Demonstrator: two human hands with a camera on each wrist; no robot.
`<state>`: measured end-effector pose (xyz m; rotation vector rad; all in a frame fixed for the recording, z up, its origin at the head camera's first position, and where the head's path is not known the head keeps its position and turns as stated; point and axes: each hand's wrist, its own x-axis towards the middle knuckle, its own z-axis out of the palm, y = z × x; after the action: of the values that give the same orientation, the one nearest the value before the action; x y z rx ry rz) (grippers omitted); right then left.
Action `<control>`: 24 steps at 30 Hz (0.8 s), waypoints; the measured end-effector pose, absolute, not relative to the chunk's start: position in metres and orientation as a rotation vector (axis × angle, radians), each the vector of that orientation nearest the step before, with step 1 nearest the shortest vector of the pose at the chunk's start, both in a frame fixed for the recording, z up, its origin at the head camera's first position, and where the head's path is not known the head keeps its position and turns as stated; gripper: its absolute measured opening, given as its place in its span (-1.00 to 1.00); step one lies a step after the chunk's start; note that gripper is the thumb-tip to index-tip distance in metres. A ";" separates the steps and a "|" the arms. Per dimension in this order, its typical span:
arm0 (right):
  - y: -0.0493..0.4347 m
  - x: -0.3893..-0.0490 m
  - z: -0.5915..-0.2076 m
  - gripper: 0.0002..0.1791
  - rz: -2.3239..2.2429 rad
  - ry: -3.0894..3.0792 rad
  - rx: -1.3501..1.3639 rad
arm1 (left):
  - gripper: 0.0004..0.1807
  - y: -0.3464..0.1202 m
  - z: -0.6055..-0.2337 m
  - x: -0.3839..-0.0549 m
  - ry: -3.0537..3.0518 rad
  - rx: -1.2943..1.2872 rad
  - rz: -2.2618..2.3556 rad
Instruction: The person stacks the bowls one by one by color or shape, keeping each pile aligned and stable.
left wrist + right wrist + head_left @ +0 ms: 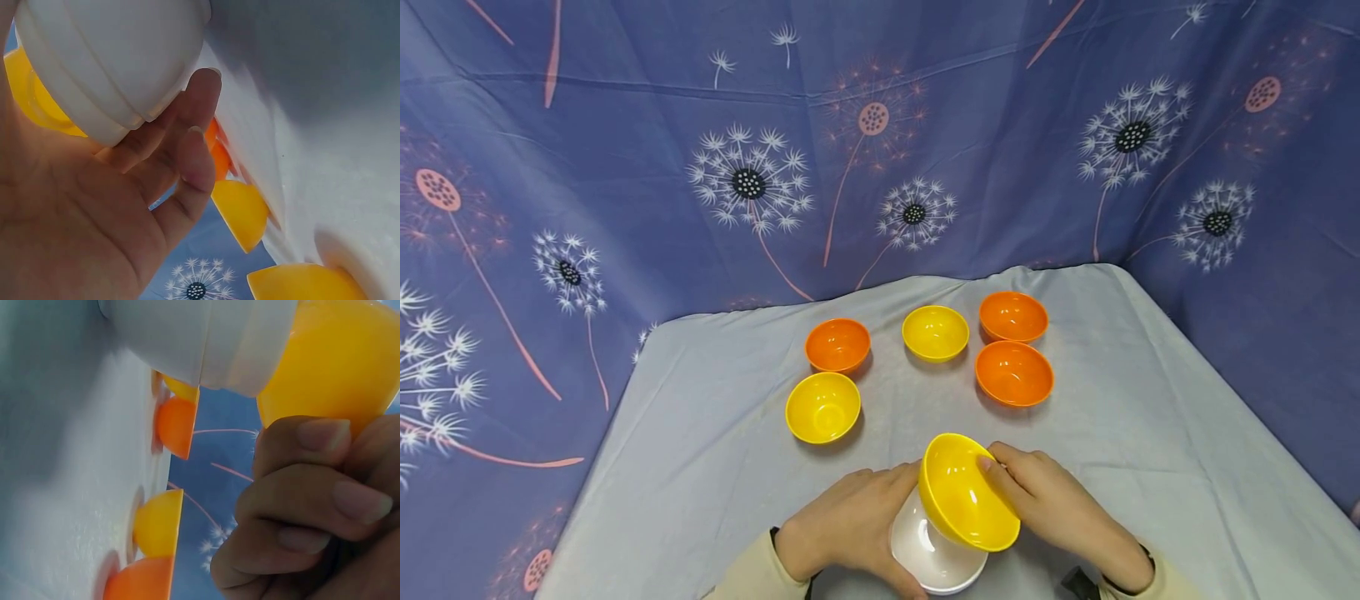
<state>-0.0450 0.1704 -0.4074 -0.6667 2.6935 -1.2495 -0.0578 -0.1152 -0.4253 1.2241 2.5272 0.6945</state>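
My right hand pinches a yellow bowl by its rim, thumb inside. The bowl is tilted above a white bowl and covers part of its mouth. In the left wrist view the white bowl shows several stepped edges near its rim, like nested bowls; how many cannot be told. Around the white bowl's left side my left hand is wrapped, thumb at the near side and fingers at the far side. The right wrist view shows the right fingers curled under the yellow bowl.
Beyond the hands, a yellow bowl and an orange bowl sit on the left. Another yellow bowl stands mid-back. Two orange bowls, one nearer and one farther, sit on the right. A pale cloth covers the table before dandelion-print curtains.
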 end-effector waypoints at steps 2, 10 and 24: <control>0.169 -0.045 -0.407 -0.72 -1.239 2.697 -0.684 | 0.27 -0.115 -0.426 -0.058 2.527 1.228 0.695; 0.164 -0.046 -0.408 -0.74 -1.274 2.555 -0.711 | 0.22 -0.118 -0.430 -0.058 2.484 1.240 0.806; 0.160 -0.049 -0.411 -0.75 -1.308 2.435 -0.720 | 0.24 -0.123 -0.437 -0.059 2.388 1.184 0.983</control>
<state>-0.0489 0.1601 -0.4111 -0.7203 2.4346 -1.3076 -0.0592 -0.1225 -0.4367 1.1843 2.3881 0.9835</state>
